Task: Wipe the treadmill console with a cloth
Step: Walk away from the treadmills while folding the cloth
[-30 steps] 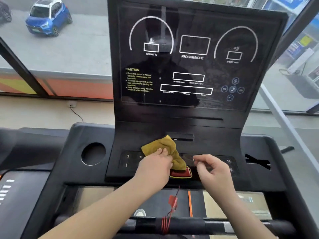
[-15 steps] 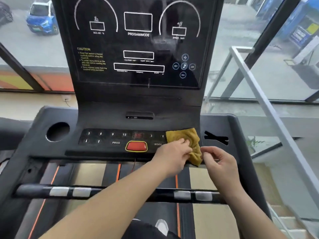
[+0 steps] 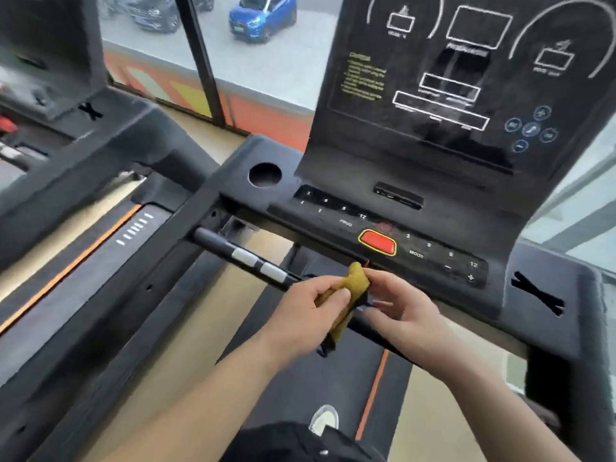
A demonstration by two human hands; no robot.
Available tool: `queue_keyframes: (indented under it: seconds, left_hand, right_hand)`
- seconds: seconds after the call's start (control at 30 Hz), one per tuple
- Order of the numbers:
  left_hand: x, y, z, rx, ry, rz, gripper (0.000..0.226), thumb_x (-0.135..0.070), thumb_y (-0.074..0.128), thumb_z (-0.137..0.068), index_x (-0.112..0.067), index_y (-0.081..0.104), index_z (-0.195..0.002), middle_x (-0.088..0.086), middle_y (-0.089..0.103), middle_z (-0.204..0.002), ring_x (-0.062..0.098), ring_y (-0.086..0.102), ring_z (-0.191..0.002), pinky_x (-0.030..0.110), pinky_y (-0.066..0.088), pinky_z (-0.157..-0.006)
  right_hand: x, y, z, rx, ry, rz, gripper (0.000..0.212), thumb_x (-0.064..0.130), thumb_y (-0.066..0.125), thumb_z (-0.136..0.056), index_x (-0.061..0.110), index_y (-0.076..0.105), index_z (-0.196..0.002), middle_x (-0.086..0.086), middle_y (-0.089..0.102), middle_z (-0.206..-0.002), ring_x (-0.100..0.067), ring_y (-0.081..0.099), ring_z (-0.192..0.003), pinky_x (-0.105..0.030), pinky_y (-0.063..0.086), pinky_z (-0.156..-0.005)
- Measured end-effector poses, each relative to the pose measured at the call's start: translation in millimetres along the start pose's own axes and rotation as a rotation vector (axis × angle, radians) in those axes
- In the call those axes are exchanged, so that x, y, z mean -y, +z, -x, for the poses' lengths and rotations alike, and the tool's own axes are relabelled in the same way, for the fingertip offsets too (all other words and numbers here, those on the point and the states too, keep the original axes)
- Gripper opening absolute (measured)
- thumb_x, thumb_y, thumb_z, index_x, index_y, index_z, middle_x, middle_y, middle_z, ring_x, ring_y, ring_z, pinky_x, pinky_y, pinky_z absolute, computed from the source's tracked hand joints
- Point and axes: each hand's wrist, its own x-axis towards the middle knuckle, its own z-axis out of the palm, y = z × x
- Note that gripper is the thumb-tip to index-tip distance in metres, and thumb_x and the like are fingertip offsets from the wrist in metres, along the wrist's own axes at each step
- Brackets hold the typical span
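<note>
The black treadmill console [image 3: 416, 208] fills the upper right, with a dark display panel [image 3: 466, 78] above a button strip and a red stop button [image 3: 377, 242]. A mustard-yellow cloth [image 3: 350, 285] hangs folded in front of the console's lower edge, off its surface. My left hand [image 3: 313, 301] pinches the cloth from the left. My right hand [image 3: 400, 305] touches the cloth's right side with its fingertips; whether it grips is unclear.
A round cup hole [image 3: 265, 175] sits at the console's left. A black handlebar with silver pads [image 3: 253, 260] crosses below. A second treadmill [image 3: 66, 161] stands at the left. Windows behind show a blue car [image 3: 263, 15]. My shoe [image 3: 323, 421] is on the belt.
The cloth has come off the right end of the button strip and is now held in the air below the red button. The view swung left and tilted.
</note>
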Motion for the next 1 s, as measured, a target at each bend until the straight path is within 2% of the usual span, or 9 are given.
queue_keyframes:
  seconds: [0.13,0.3,0.4,0.47,0.6,0.73,0.8,0.87,1.0]
  left_hand:
    - [25,-70,61,-0.135,-0.023,0.101,0.028,-0.031,0.074,-0.09,-0.038,0.071,-0.117,-0.008,0.078,-0.108,0.012,0.073,-0.104,0.037,0.057,-0.097]
    - [72,-153,169,-0.326,-0.096,0.031,0.053,-0.029,0.092,-0.074,-0.038,0.068,-0.12,-0.011,0.075,-0.107,0.005,0.07,-0.098,0.026,0.057,-0.088]
    - [110,-200,237,-0.523,-0.115,-0.156,0.052,-0.043,0.089,-0.069,-0.037,0.07,-0.116,-0.009,0.061,-0.104,0.007,0.063,-0.096,0.028,0.053,-0.087]
    - [133,-223,282,-0.63,-0.152,-0.183,0.048,-0.037,0.086,-0.074,-0.037,0.07,-0.119,-0.005,0.06,-0.102,0.008,0.062,-0.096,0.029,0.052,-0.087]
    - [165,-250,371,-0.918,-0.285,-0.031,0.032,-0.034,0.077,-0.08,-0.038,0.062,-0.108,-0.013,0.071,-0.095,0.007,0.068,-0.088,0.032,0.055,-0.08]
    - [183,-261,451,-1.171,-0.351,0.097,0.022,-0.015,0.071,-0.09,-0.037,0.068,-0.09,-0.028,0.068,-0.076,-0.008,0.061,-0.07,0.016,0.046,-0.068]
    - [187,-258,482,-1.262,-0.391,0.173,0.022,-0.013,0.068,-0.091,-0.033,0.07,-0.083,-0.02,0.066,-0.069,-0.002,0.058,-0.066,0.022,0.05,-0.066]
    - [193,-252,506,-1.341,-0.432,0.246,0.012,-0.022,0.065,-0.09,-0.026,0.07,-0.08,-0.008,0.065,-0.075,0.006,0.06,-0.072,0.032,0.05,-0.074]
    - [211,-240,546,-1.515,-0.503,0.352,0.018,-0.027,0.057,-0.089,-0.031,0.073,-0.095,-0.006,0.071,-0.088,0.009,0.066,-0.084,0.028,0.051,-0.078]
  right_hand:
    - [50,73,-16,0.12,-0.047,0.05,0.036,0.009,0.072,-0.092,0.032,0.068,-0.119,0.011,0.075,-0.087,-0.003,0.071,-0.084,-0.018,0.052,-0.08]
    - [103,207,-12,0.32,-0.135,0.209,0.021,-0.003,0.075,-0.081,0.017,0.071,-0.078,0.002,0.068,-0.07,-0.001,0.057,-0.059,-0.011,0.043,-0.058]
    - [132,298,6,0.488,-0.214,0.28,0.018,-0.003,0.079,-0.075,0.01,0.067,-0.073,-0.003,0.065,-0.084,-0.005,0.06,-0.066,-0.01,0.044,-0.062]
    - [146,352,18,0.667,-0.257,0.34,0.017,0.004,0.08,-0.075,0.013,0.066,-0.075,0.001,0.069,-0.087,-0.011,0.065,-0.076,-0.014,0.048,-0.068]
    - [171,445,39,0.958,-0.306,0.415,0.015,0.016,0.083,-0.08,0.013,0.068,-0.077,0.0,0.069,-0.068,-0.014,0.058,-0.063,-0.032,0.047,-0.066]
    - [191,522,74,1.329,-0.415,0.474,0.028,0.037,0.086,-0.068,0.028,0.071,-0.09,0.005,0.074,-0.082,-0.014,0.068,-0.077,-0.03,0.055,-0.078]
    - [191,557,93,1.406,-0.51,0.54,0.025,0.034,0.087,-0.07,0.031,0.071,-0.089,0.006,0.072,-0.081,-0.01,0.066,-0.075,-0.022,0.052,-0.075]
    - [190,590,110,1.427,-0.602,0.574,0.014,0.028,0.084,-0.08,0.029,0.071,-0.085,0.003,0.07,-0.077,-0.012,0.063,-0.073,-0.016,0.047,-0.068]
    - [193,643,142,1.551,-0.708,0.643,0.01,0.03,0.072,-0.091,0.033,0.071,-0.082,0.01,0.07,-0.08,-0.004,0.062,-0.079,-0.007,0.044,-0.067]
